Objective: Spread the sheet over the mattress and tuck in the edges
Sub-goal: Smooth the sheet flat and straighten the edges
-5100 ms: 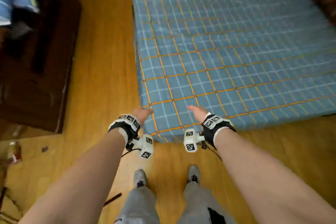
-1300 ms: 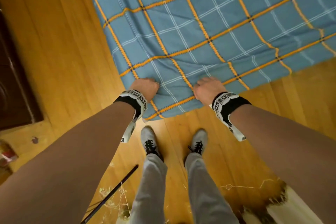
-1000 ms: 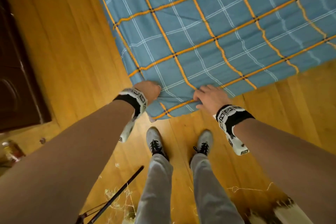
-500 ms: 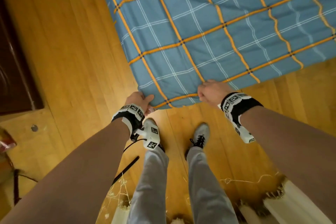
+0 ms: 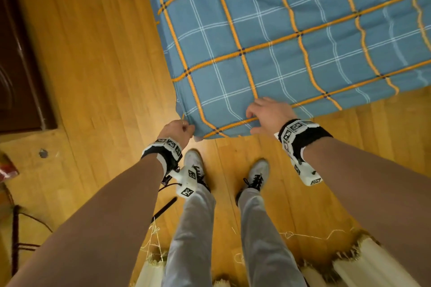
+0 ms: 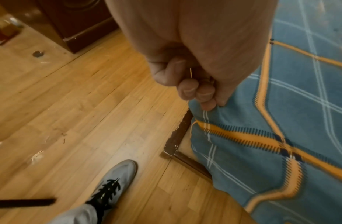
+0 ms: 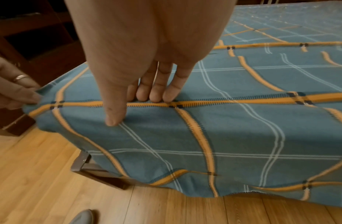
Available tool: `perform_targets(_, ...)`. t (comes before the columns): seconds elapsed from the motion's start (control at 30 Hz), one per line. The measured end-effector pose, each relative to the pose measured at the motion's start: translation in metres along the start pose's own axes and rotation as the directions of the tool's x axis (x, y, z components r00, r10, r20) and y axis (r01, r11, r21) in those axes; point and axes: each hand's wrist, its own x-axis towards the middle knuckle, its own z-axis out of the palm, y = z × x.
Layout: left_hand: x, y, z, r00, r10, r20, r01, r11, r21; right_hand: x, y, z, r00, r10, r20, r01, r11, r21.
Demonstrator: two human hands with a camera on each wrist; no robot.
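Observation:
A blue sheet [image 5: 279, 42] with orange and white checks covers the mattress and hangs over its near side [image 7: 185, 144]. My left hand [image 5: 187, 127] is at the near left corner, fingers curled, pinching the sheet's corner [image 6: 214, 109]; the same hand with a ring [image 7: 17, 91] shows in the right wrist view. My right hand [image 5: 250, 121] lies on the near edge, a hand's width to the right. Its fingers [image 7: 157, 95] press straight down on the top edge, and the thumb [image 7: 114, 118] pushes against the hanging side.
The dark bed frame's corner [image 6: 176, 144] pokes out under the sheet. A dark wooden cabinet [image 5: 21, 53] stands left across the floor. My grey shoes [image 5: 196, 165] are close to the bed. A black stick [image 5: 163, 209], loose threads and pale fringed bundles [image 5: 361, 263] lie behind.
I have stepped in from further back. My left hand slid off the top of the sheet to its corner and pinched it. My right hand stayed on the near edge, its fingers now straighter.

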Motion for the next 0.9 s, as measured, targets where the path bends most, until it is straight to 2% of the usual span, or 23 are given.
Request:
perform_targets(0.1, 0.006, 0.001, 0.010, 0.996, -0.072, 0.046, 0.073, 0.997, -0.032, -0.001, -0.004, 0.012, 0.999, 0.026, 0.020, -0.025, 0.999, -0.021)
perform_targets(0.2, -0.001, -0.003, 0.014, 0.973, -0.196, 0.125, 0.223, 0.938, -0.264, -0.007, -0.009, 0.017, 0.994, 0.106, 0.011, -0.106, 0.993, 0.044)
perform_targets(0.27, -0.006, 0.002, 0.005, 0.967, -0.239, 0.084, 0.254, 0.909, -0.330, -0.015, -0.009, 0.016, 0.989, 0.148, 0.025, -0.151, 0.977, 0.148)
perform_targets(0.33, -0.009, 0.019, -0.012, 0.982, -0.177, -0.064, 0.167, 0.977, -0.134, -0.026, -0.005, 0.014, 0.978, 0.202, 0.050, -0.208, 0.935, 0.289)
perform_targets(0.4, -0.012, 0.055, -0.027, 0.985, 0.009, -0.172, 0.005, 0.997, 0.077, -0.042, 0.008, 0.014, 0.950, 0.310, 0.037, -0.295, 0.854, 0.428)
perform_targets(0.5, -0.018, 0.130, -0.030, 0.949, 0.288, -0.129, -0.253, 0.939, 0.233, -0.066, 0.044, 0.007, 0.870, 0.493, 0.027, -0.442, 0.753, 0.487)
perform_targets(0.6, -0.016, 0.210, -0.001, 0.892, 0.451, 0.030, -0.424, 0.812, 0.401, -0.091, 0.105, 0.002, 0.731, 0.680, 0.060, -0.596, 0.593, 0.541)
perform_targets(0.7, -0.010, 0.276, 0.044, 0.854, 0.502, 0.133, -0.492, 0.699, 0.520, -0.107, 0.179, 0.005, 0.537, 0.837, 0.107, -0.713, 0.383, 0.587)
perform_targets(0.73, -0.005, 0.291, 0.059, 0.852, 0.503, 0.142, -0.492, 0.679, 0.545, -0.110, 0.202, 0.007, 0.495, 0.859, 0.131, -0.733, 0.331, 0.594)
perform_targets(0.77, 0.000, 0.304, 0.074, 0.853, 0.497, 0.161, -0.492, 0.662, 0.565, -0.110, 0.222, 0.010, 0.480, 0.862, 0.162, -0.733, 0.293, 0.615)
perform_targets(0.83, 0.005, 0.329, 0.100, 0.862, 0.461, 0.211, -0.482, 0.618, 0.621, -0.104, 0.256, 0.022, 0.493, 0.838, 0.233, -0.677, 0.201, 0.708)
perform_targets(0.9, 0.006, 0.350, 0.126, 0.865, 0.440, 0.242, -0.469, 0.537, 0.701, -0.096, 0.280, 0.039, 0.554, 0.788, 0.269, -0.510, 0.065, 0.858)
